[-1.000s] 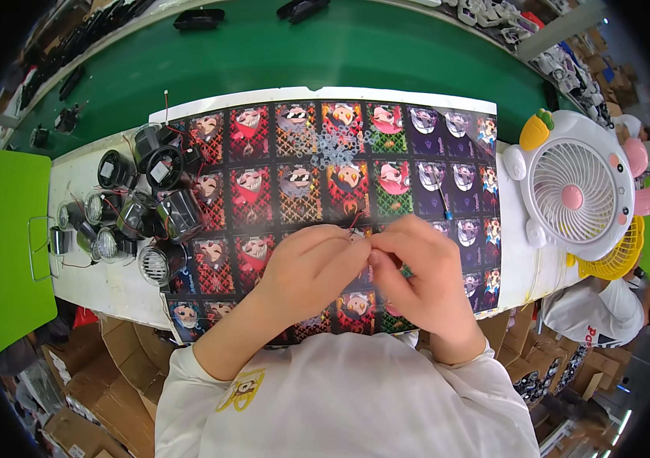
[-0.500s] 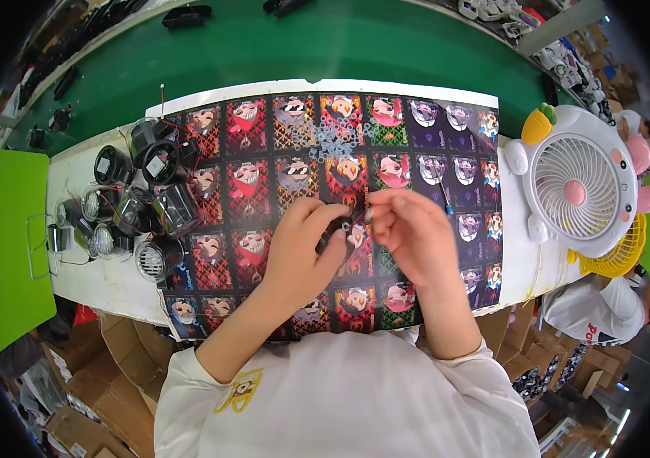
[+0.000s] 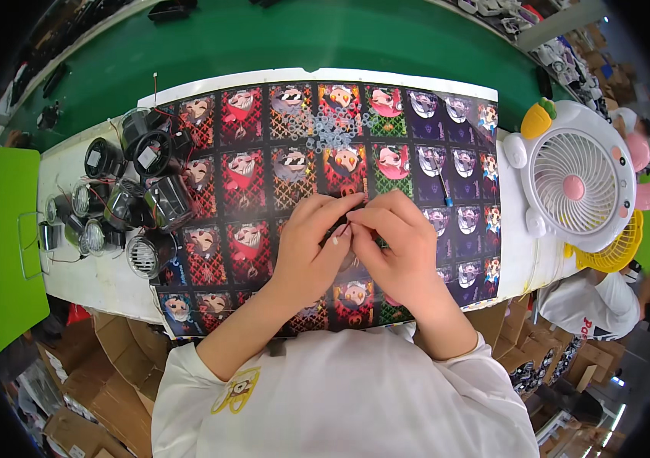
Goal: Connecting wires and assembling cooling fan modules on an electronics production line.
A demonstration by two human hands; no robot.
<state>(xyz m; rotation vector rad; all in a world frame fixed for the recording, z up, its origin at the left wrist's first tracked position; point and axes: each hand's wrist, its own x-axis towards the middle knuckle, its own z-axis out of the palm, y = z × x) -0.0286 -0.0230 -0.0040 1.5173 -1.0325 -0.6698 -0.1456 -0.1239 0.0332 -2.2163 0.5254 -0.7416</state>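
Observation:
Over the middle of a sheet printed with cartoon cards (image 3: 245,240), my two hands meet fingertip to fingertip. My left hand (image 3: 308,243) is closed around a small black part (image 3: 334,227), mostly covered by the fingers. My right hand (image 3: 395,243) pinches with thumb and fingers against that part; whatever lies between its fingertips is hidden. Beyond the hands, a loose pile of small translucent rings (image 3: 331,131) is scattered on the sheet. A thin screwdriver (image 3: 445,187) with a blue end lies to the right.
Several black round housings with wires (image 3: 172,200) crowd the table's left side. A white fan (image 3: 573,187) with pink parts stands at the right, a yellow basket-like piece (image 3: 617,248) beside it. A green belt (image 3: 294,46) runs behind. Cardboard boxes (image 3: 115,374) sit below the left edge.
My right hand has come left and inward, its fingertips now touching the left hand's. The black part, plainer before, is now mostly covered. The view has shifted slightly.

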